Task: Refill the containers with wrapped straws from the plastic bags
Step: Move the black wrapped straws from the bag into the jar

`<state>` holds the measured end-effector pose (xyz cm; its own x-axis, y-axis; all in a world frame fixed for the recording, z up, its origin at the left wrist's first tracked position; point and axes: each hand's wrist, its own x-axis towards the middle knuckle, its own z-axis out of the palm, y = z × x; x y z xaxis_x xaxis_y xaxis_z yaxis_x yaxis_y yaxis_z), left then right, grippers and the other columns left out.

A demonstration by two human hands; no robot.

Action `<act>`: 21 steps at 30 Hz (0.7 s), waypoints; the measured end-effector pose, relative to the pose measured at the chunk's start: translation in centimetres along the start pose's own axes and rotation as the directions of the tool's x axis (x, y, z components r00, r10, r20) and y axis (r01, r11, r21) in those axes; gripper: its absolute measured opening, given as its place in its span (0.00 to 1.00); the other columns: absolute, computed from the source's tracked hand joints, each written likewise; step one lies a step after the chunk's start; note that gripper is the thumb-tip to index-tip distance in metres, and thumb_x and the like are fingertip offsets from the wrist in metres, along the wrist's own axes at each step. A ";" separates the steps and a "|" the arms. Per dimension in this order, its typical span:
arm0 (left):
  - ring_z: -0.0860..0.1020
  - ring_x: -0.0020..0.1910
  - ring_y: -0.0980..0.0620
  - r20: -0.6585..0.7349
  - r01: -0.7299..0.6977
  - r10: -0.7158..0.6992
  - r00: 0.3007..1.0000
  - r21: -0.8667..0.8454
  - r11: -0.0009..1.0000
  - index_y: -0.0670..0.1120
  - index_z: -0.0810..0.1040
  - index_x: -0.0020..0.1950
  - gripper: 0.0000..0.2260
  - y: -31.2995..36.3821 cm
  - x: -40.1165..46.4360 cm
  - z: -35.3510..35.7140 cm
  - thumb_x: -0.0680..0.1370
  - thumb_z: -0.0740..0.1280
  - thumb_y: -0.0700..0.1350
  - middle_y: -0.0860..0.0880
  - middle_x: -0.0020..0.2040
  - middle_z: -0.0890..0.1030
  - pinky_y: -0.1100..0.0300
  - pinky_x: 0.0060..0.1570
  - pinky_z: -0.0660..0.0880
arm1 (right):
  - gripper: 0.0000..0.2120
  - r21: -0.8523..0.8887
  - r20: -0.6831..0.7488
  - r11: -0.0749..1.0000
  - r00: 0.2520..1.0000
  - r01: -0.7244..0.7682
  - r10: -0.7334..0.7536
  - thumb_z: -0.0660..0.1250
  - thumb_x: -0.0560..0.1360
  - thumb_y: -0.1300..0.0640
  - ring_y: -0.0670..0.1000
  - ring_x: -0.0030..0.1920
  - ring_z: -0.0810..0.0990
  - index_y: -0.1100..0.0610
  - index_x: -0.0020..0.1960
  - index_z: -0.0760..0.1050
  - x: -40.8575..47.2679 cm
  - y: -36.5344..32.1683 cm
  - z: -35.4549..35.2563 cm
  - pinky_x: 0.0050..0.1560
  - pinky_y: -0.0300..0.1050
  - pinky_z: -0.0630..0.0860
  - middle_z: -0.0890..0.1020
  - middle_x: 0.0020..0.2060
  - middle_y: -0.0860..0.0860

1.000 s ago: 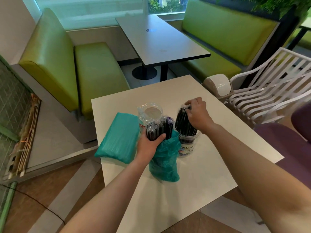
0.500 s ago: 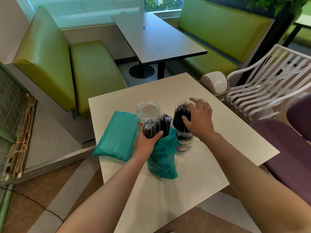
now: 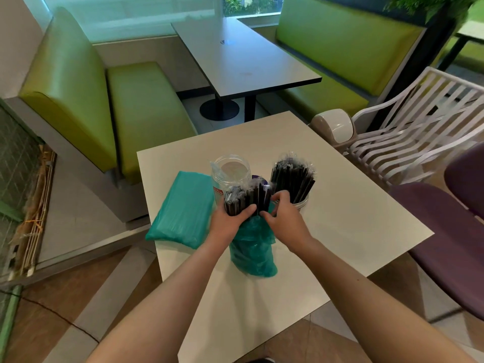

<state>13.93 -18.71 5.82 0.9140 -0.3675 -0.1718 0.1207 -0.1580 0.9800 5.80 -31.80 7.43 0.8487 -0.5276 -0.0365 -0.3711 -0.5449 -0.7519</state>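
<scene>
Left hand (image 3: 230, 218): gripping the bundle (image 3: 246, 199) of wrapped black straws low down, thumb curled across its front, holding it upright in the mouth of the open bag (image 3: 252, 250).
Right hand (image 3: 284, 218): reaching into the bundle's right side, fingers curled and seemingly pinching a few straws; exact hold not showing, fingertips being hidden.
Bundle: standing half out of the teal bag, tops fanning up in clear wrappers, just in front of both jars.
Full jar (image 3: 293, 179): standing right of the bundle, already packed with straws rising well above the rim.
Empty jar (image 3: 230, 172): standing behind the bundle to the left, mouth open, apparently holding nothing beyond some loose clear film at its rim.
Sealed bag (image 3: 183, 210): lying flat on the table (image 3: 353, 218) to the left, untouched.
Step in hand: probably separating a handful from the bundle for a jar.
Doing it well: keeping the left grip firm and low so the rest is not spilling; taking a modest handful; lifting straight up to avoid snagging the bag; aiming at the empty jar, the full one looking too crowded; lowering ends first and upright.
Risk: slipping of slick wrappers; tipping of the light empty jar.
Writing: red and white label showing on the empty jar, mostly hidden and not readable; no brand legible anywhere.
</scene>
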 end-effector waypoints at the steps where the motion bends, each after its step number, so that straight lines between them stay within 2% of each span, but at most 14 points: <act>1: 0.78 0.57 0.56 0.028 0.008 -0.007 1.000 -0.017 1.000 0.52 0.74 0.63 0.25 0.1 -0.2 -0.2 0.69 0.79 0.48 0.53 0.57 0.80 0.61 0.57 0.74 | 0.22 0.035 0.003 0.999 1.000 -0.018 0.018 0.71 0.75 0.53 0.47 0.34 0.75 0.54 0.63 0.64 0.1 0.0 -0.1 0.37 0.45 0.74 0.76 0.35 0.49; 3: 0.79 0.54 0.58 0.078 0.019 -0.016 0.997 -0.046 0.999 0.51 0.75 0.61 0.23 0.1 -0.6 -0.6 0.69 0.79 0.45 0.54 0.54 0.81 0.67 0.51 0.76 | 0.29 0.116 0.026 0.993 0.999 -0.033 0.030 0.73 0.73 0.53 0.47 0.37 0.76 0.51 0.68 0.62 0.3 0.0 -0.3 0.39 0.44 0.74 0.76 0.37 0.50; 5: 0.79 0.53 0.61 0.108 0.028 -0.021 0.994 -0.062 0.998 0.49 0.76 0.62 0.23 0.0 -0.9 -0.7 0.69 0.78 0.44 0.54 0.54 0.82 0.70 0.47 0.77 | 0.31 0.155 0.053 0.988 0.998 -0.023 0.015 0.74 0.72 0.54 0.48 0.41 0.76 0.50 0.71 0.64 0.6 0.0 -0.3 0.40 0.39 0.73 0.76 0.42 0.53; 8: 0.80 0.55 0.57 0.109 0.038 -0.032 0.994 -0.052 0.998 0.48 0.76 0.63 0.23 0.1 -0.9 -0.7 0.70 0.78 0.45 0.52 0.55 0.82 0.68 0.49 0.77 | 0.18 0.077 0.063 0.996 0.997 0.047 -0.051 0.73 0.73 0.52 0.47 0.43 0.72 0.54 0.60 0.75 1.0 0.1 0.1 0.38 0.29 0.68 0.72 0.45 0.52; 10: 0.80 0.55 0.56 0.084 0.036 -0.032 0.996 -0.042 0.998 0.49 0.76 0.62 0.23 0.3 -0.8 -0.5 0.70 0.78 0.47 0.53 0.55 0.82 0.66 0.51 0.76 | 0.12 0.121 0.074 0.992 0.997 0.029 -0.038 0.72 0.74 0.52 0.42 0.43 0.71 0.55 0.54 0.76 1.0 0.1 0.4 0.39 0.27 0.68 0.70 0.46 0.50; 12: 0.79 0.55 0.56 0.058 0.037 -0.034 0.998 -0.040 0.999 0.49 0.75 0.63 0.24 0.3 -0.8 -0.3 0.70 0.78 0.48 0.54 0.55 0.81 0.66 0.50 0.75 | 0.10 0.191 0.098 0.982 0.995 0.001 -0.020 0.72 0.74 0.53 0.44 0.46 0.73 0.54 0.52 0.75 1.0 0.4 0.6 0.44 0.30 0.70 0.72 0.48 0.51; 14: 0.78 0.54 0.56 0.039 0.036 -0.035 0.999 -0.038 0.999 0.50 0.75 0.62 0.23 0.4 -0.8 -0.2 0.70 0.78 0.48 0.55 0.54 0.80 0.68 0.48 0.74 | 0.09 0.289 0.151 0.956 0.989 -0.041 -0.003 0.71 0.75 0.54 0.48 0.51 0.78 0.53 0.53 0.74 0.8 0.4 0.6 0.51 0.42 0.77 0.78 0.50 0.50; 16: 0.78 0.53 0.56 0.017 0.032 -0.031 0.999 -0.028 0.999 0.51 0.74 0.61 0.21 0.3 -0.7 -0.1 0.71 0.77 0.47 0.56 0.52 0.80 0.67 0.49 0.73 | 0.11 0.356 0.174 0.930 0.985 -0.085 0.023 0.70 0.75 0.55 0.50 0.53 0.80 0.53 0.56 0.73 0.6 0.4 0.7 0.56 0.51 0.79 0.81 0.51 0.51; 18: 0.77 0.54 0.55 -0.006 0.028 -0.028 1.000 -0.012 1.000 0.51 0.74 0.60 0.21 0.3 -0.7 -0.1 0.71 0.77 0.48 0.55 0.52 0.79 0.63 0.52 0.73 | 0.13 0.375 0.139 0.922 0.989 -0.093 0.043 0.71 0.75 0.57 0.51 0.53 0.80 0.55 0.56 0.72 0.4 0.5 0.6 0.56 0.53 0.79 0.81 0.51 0.52; 21: 0.77 0.56 0.54 -0.030 0.031 -0.032 0.999 -0.005 0.999 0.49 0.74 0.63 0.24 0.3 -0.7 0.1 0.71 0.77 0.49 0.54 0.54 0.79 0.59 0.58 0.74 | 0.14 0.392 0.126 0.912 0.989 -0.120 0.076 0.71 0.74 0.59 0.52 0.53 0.80 0.55 0.57 0.72 0.3 0.7 0.3 0.55 0.50 0.79 0.81 0.52 0.53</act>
<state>13.33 -18.56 6.19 0.9211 -0.3343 -0.1995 0.1513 -0.1650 0.9746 5.94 -32.19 6.72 0.8585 -0.4814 -0.1764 -0.2927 -0.1777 -0.9395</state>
